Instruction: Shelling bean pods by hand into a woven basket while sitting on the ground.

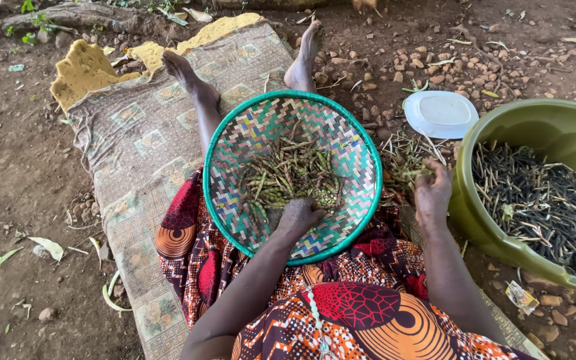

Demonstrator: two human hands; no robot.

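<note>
The left hand rests curled on the green bean pods inside the woven basket on the lap. The right hand pinches some pods beside the green basin.

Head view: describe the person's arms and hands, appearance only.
Both arms are bare from the frame's bottom edge to the fingers: no sleeves, gloves, rings, bracelets or watch show on the left hand or right hand. The dress is patterned in orange, red and dark tones.
</note>
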